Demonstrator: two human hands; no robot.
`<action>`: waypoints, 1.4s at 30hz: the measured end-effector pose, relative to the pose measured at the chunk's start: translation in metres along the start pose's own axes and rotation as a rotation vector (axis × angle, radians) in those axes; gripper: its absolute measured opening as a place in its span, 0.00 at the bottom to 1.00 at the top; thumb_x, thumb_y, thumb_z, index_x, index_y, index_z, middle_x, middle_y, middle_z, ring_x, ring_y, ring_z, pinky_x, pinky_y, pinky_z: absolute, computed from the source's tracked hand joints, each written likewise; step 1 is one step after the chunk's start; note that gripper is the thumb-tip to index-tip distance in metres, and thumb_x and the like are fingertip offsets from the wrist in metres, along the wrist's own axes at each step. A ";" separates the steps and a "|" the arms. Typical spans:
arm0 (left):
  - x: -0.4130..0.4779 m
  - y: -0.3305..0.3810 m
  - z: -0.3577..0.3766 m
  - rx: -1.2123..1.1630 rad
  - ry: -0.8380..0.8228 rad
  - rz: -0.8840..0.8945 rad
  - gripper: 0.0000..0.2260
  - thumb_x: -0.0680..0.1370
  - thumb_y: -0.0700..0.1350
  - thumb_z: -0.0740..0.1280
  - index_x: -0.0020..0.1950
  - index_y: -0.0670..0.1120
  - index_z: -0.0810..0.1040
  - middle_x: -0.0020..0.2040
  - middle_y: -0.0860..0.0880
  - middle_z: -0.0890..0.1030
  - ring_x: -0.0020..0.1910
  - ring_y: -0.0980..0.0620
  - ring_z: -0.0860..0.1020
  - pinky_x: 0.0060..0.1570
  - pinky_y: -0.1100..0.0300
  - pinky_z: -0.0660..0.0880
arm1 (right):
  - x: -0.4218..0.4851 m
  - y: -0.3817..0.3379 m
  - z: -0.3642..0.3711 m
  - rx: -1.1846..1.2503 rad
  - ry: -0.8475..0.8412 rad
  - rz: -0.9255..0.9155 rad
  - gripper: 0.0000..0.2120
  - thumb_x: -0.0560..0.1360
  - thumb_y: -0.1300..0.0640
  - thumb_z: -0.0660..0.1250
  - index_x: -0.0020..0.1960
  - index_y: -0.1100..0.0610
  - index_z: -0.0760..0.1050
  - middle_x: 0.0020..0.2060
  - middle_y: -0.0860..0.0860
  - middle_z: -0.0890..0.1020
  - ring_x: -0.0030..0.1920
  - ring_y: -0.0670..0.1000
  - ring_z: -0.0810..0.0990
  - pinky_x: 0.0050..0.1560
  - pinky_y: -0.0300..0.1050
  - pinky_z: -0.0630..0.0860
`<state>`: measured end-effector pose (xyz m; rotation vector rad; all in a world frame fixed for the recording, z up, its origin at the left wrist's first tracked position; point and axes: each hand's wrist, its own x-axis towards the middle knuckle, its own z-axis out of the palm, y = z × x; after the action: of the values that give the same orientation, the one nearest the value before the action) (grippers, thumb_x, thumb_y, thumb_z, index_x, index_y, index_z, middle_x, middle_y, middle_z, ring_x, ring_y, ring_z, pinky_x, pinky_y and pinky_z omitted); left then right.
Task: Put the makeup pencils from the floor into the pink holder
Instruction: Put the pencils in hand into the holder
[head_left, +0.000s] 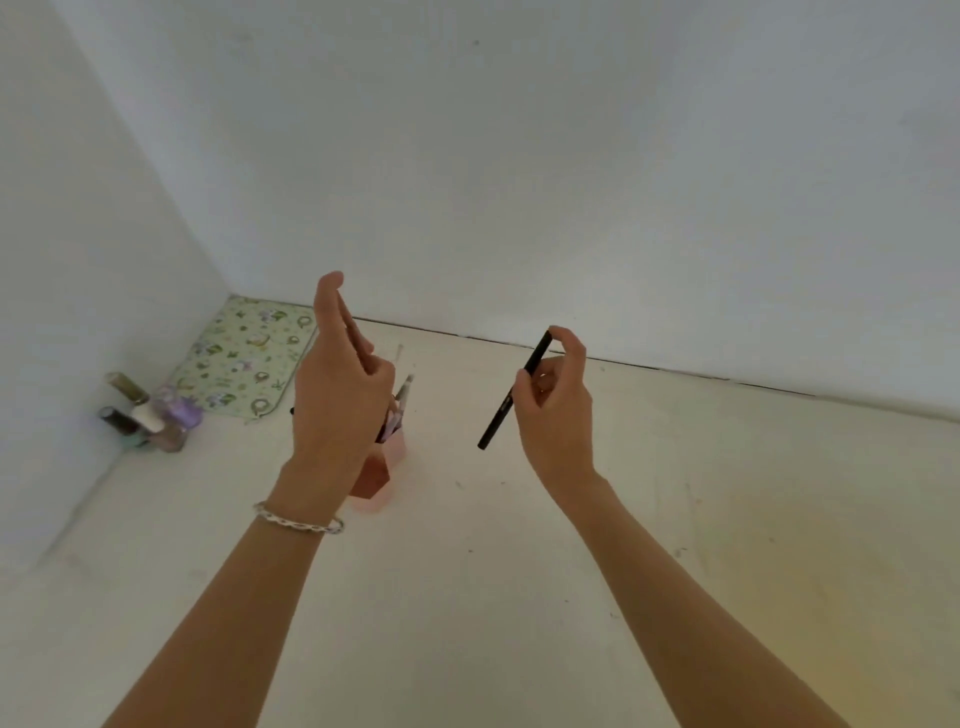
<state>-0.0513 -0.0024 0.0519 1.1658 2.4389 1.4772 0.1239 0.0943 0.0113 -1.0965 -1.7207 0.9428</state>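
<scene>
Item one, left edge of the frame: a cluster of small bottles (148, 415) standing in the corner where wall meets floor (519, 597); not part of our task.

Item two, just right of them: a patterned mat (244, 356) lying flat against the far wall.

Item three, centre left: our left hand (340, 384), raised above the pink holder (382, 467) and hiding most of it. The fingers are extended and pressed together, and a thin edge shows along them — we cannot tell whether the grip holds a pencil or nothing.

Item four, the pink holder itself: it stands upright on the floor below the left hand, with several pencils (397, 410) already standing in it, their tips poking out past the palm.

Item five, centre right: our right hand (556, 400), grip closed on a black makeup pencil (514, 392), pinched near its upper end and held slanting, lower tip pointing down and left. It is in the air, well apart from the holder.

Progress — we judge the task well along: some pencils are stowed, one is in hand and not yet placed. No loose pencil is clearly visible on the floor, though one dark tip peeks out left of the left wrist.
</scene>
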 end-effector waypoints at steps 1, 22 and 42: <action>0.000 -0.005 -0.002 0.051 -0.003 0.013 0.38 0.72 0.34 0.67 0.72 0.63 0.55 0.39 0.51 0.78 0.32 0.54 0.79 0.31 0.56 0.80 | 0.000 -0.005 0.003 0.021 0.004 -0.021 0.23 0.77 0.61 0.63 0.67 0.45 0.62 0.36 0.46 0.75 0.33 0.45 0.75 0.35 0.32 0.74; -0.007 -0.041 -0.026 0.383 0.124 0.150 0.15 0.80 0.42 0.61 0.63 0.41 0.80 0.59 0.43 0.82 0.62 0.42 0.75 0.63 0.45 0.70 | -0.024 -0.037 0.079 -0.106 -0.132 -0.347 0.22 0.77 0.56 0.68 0.64 0.46 0.61 0.44 0.45 0.80 0.39 0.43 0.74 0.43 0.39 0.76; -0.010 -0.073 -0.027 0.137 -0.328 -0.551 0.41 0.67 0.52 0.79 0.75 0.47 0.63 0.58 0.49 0.79 0.54 0.50 0.80 0.51 0.61 0.72 | -0.076 0.007 0.115 -0.189 -0.709 0.059 0.58 0.67 0.46 0.76 0.78 0.46 0.34 0.78 0.44 0.48 0.77 0.47 0.53 0.71 0.45 0.65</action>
<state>-0.0974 -0.0468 0.0059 0.6044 2.3797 0.8979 0.0369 0.0089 -0.0539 -0.9949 -2.3949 1.3325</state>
